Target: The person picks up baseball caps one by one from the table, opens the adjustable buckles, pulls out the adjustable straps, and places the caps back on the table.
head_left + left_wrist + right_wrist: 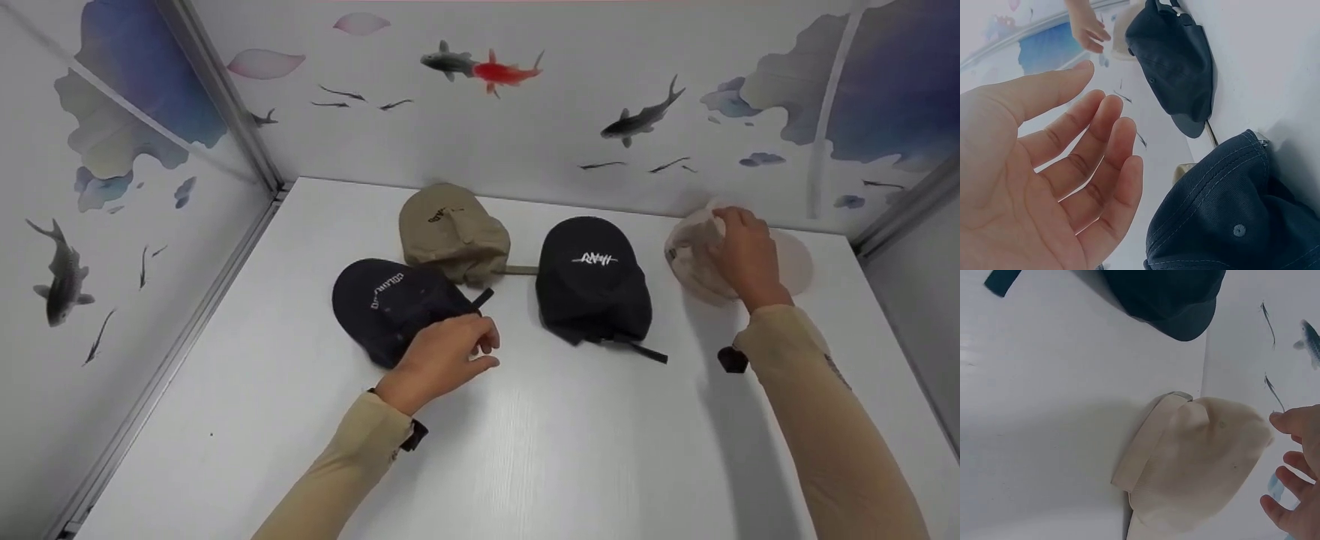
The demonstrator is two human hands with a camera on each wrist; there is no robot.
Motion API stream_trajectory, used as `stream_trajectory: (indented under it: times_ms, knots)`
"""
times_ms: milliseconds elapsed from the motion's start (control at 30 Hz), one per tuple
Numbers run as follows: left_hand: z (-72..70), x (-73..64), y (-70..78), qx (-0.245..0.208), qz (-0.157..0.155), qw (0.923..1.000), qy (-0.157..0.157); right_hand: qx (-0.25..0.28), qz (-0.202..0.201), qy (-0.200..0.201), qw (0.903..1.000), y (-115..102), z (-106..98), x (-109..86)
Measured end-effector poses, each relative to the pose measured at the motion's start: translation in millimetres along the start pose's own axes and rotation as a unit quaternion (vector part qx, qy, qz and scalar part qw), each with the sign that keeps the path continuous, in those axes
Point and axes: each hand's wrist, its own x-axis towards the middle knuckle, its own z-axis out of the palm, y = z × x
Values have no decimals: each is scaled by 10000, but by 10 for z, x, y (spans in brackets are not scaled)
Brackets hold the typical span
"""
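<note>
My right hand (750, 259) hovers over the pale beige cap (694, 259) at the back right. The right wrist view shows its thumb and fingers spread beside the crown of that beige cap (1196, 461), with nothing between them. Loosely bent fingers and an empty palm show on my left hand (1067, 163) in its wrist view. In the head view this left hand (442, 356) overlaps the lower edge of a navy cap (390, 300) with pale lettering. A black cap (592, 274) with white lettering lies between the hands.
A khaki cap (450, 229) lies behind the navy one, its strap reaching toward the black cap. All the caps lie on a white table (570, 450). White walls painted with fish (641, 116) border the table at the back and sides.
</note>
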Motion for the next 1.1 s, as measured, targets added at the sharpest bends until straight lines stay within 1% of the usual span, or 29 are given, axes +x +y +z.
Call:
stream_trajectory:
  times_ms: [100, 267, 333, 367, 533, 600, 767, 900, 1100]
  knots:
    - [17, 1, -14, -32, 26, 10000, -1, -133, -103, -139, 9998, 65, 67, 7]
    - [40, 7, -9, -38, 28, 10000, -53, -167, -68, -800, 9966, 124, 108, -11]
    - [42, 7, -8, -34, 17, 10000, -65, -174, -89, -885, 9959, 111, 119, -28]
    - [40, 5, -6, -38, 14, 10000, -64, -215, -114, -856, 9960, 102, 122, -40]
    - [25, -3, -8, -21, 11, 10000, -50, -383, -216, -364, 9984, 66, 131, -98]
    - [24, -5, -17, -21, 1, 10000, -57, -382, -254, -224, 9987, 76, 139, -105]
    - [30, -1, -15, -44, 27, 9999, -90, -300, -194, -81, 9993, 115, 88, -140]
    - [32, -6, -10, -94, 21, 9999, -107, -286, -71, 4, 9996, 114, 24, -161]
    - [32, -8, 18, -135, 105, 9998, -104, -54, -91, 334, 9994, 117, -83, -222]
